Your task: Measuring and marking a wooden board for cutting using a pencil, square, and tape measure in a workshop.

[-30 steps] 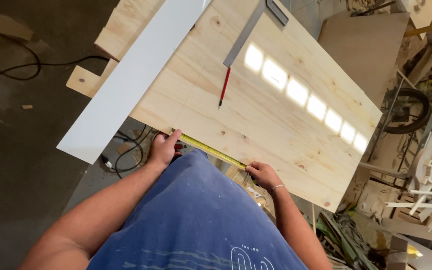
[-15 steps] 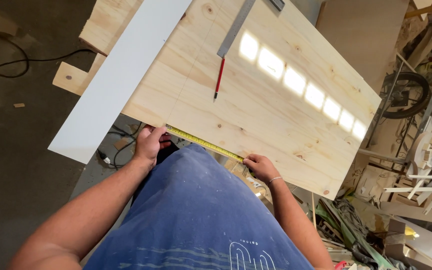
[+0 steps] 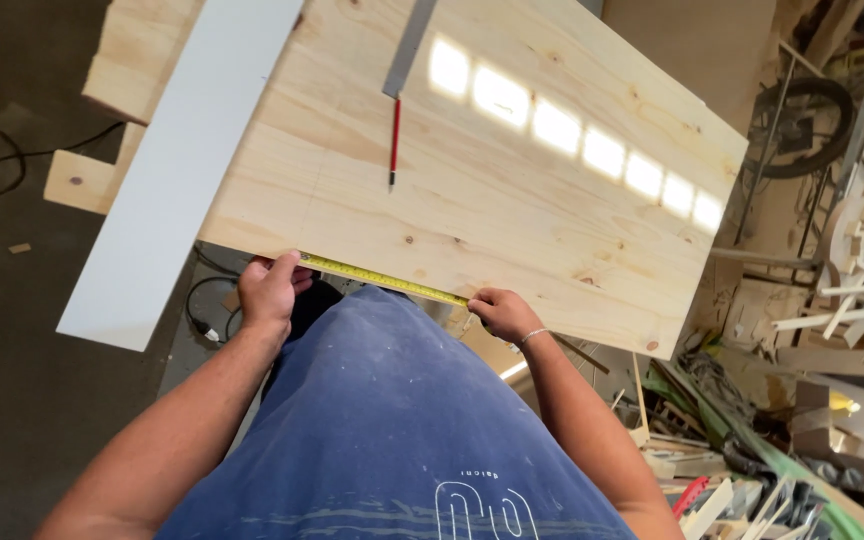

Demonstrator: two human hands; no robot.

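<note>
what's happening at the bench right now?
A person stretches a yellow tape measure along the near edge of a pine panel. The left hand pins one end at the edge, and the right hand holds the other. A red pencil and a metal ruler lie untouched on the panel, beside a white board.

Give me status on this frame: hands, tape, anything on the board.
Left hand and right hand hold the yellow tape measure stretched along the near edge of the pine board. Red pencil and metal ruler lie farther up, clear of the tape.
</note>
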